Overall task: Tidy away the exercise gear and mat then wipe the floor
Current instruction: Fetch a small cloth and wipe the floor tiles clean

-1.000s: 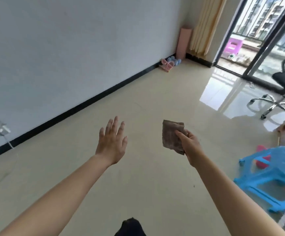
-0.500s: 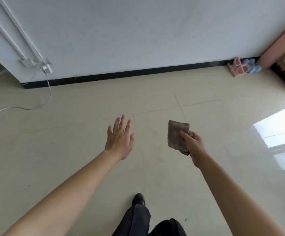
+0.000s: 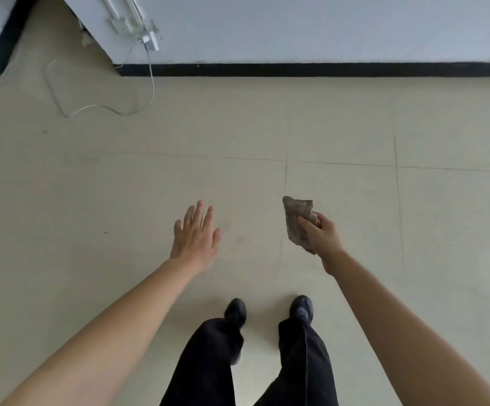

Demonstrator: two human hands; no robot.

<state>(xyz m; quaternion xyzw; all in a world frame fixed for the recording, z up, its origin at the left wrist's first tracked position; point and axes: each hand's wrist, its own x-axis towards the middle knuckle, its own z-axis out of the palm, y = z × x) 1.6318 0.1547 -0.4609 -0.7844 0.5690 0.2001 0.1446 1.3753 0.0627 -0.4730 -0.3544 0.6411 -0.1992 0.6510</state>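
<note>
Now — right hand [image 3: 321,234] around cloth [image 3: 296,221]

The cloth [image 3: 298,222] was a mottled grey-brown, perhaps faintly patterned, though blur hid the detail. The floor [image 3: 91,186] was pale beige tile with thin dark grout lines. The wall [image 3: 325,24] was off-white above a black skirting board [image 3: 311,70]. Trousers [image 3: 302,364] and shoes [image 3: 301,306] were black, and the cable [image 3: 150,80] white.

Both arms reach toward twelve o'clock, left hand [image 3: 195,237] flat with fingers spread, right hand [image 3: 321,234] pinching a cloth [image 3: 296,221].
</note>
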